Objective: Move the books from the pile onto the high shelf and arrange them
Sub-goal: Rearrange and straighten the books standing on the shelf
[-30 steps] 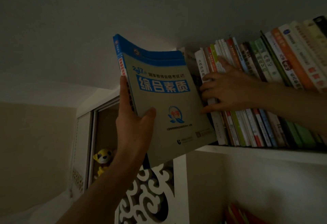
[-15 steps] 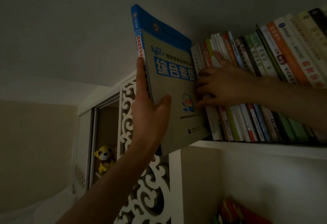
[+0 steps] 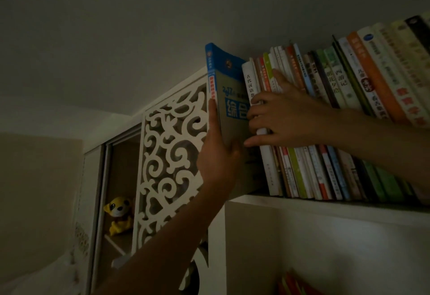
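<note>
Head view, looking up in dim light. Two hands are raised, and one book is being handled: a large grey-and-blue book (image 3: 229,99), upright at the left end of the high shelf (image 3: 325,206). Its lower edge is hidden behind the left wrist, so whether it already stands on the shelf board cannot be told. The left hand (image 3: 218,157) grasps it from below and behind, the thumb running up along the spine and the fingers curled onto the front cover.

Just right of that hand, the right hand (image 3: 286,117) lies spread and relaxed against the row of standing books (image 3: 337,113), fingers straight, pressing on the spines; the fingertips reach the white book (image 3: 252,82) at the row's left end, which touches the grey-and-blue cover. The row runs rightward from that hand to the frame edge, roughly two dozen spines, too tightly packed and dark for an exact count, all leaning slightly. The right forearm crosses in front of the lower half of the spines further right.

Left of the left hand stands one white fretwork panel (image 3: 172,155) with scroll cut-outs, close beside the book's spine. Further left and below, one yellow plush toy (image 3: 117,215) sits in an open cupboard compartment. Below the right hand, under the shelf, the tops of a few red books (image 3: 293,283) show, too dark to count.
</note>
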The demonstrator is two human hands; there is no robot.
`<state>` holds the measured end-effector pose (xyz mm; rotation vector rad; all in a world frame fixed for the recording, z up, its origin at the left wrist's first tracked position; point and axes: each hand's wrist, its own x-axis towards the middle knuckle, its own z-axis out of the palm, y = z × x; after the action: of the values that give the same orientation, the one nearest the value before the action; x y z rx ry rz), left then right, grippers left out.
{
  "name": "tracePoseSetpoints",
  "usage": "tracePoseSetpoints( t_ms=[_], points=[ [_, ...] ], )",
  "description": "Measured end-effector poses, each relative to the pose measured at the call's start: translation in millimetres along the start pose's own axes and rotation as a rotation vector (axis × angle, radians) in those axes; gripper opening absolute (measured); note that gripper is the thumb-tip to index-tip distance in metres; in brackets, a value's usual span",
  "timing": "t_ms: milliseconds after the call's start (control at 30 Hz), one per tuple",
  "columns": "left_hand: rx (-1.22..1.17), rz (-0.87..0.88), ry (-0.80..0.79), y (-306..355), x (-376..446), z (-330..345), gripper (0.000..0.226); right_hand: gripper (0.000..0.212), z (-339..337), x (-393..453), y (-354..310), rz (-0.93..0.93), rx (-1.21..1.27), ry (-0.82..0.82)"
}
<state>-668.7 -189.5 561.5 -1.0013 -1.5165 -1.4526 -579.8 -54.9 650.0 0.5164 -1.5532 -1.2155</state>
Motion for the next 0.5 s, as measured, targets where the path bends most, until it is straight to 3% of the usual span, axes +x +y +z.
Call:
tracePoseSetpoints(
  t_ms=[200,300,367,500],
  points=[
    [0.335,0.258,0.13,-10.9,13.9,-12.3,0.065,0.078,-5.3,4.1,-3.1,0.06,0.007,-0.143],
    [0.076,0.192,0.023,-19.9,22.1,-15.4,0.056,0.077,-5.1,3.0,-3.5,0.059,0.013,-0.162],
    [-0.112,0.129,-0.076,-21.4,20.9,-7.0,0.063,0.076,-8.1,2.2,-3.9,0.056,0.003,-0.172],
    [0.031,0.152,0.054,-20.2,21.4,1.4,0.062,0.076,-15.3,7.0,-5.3,0.032,-0.044,-0.25]
  ],
)
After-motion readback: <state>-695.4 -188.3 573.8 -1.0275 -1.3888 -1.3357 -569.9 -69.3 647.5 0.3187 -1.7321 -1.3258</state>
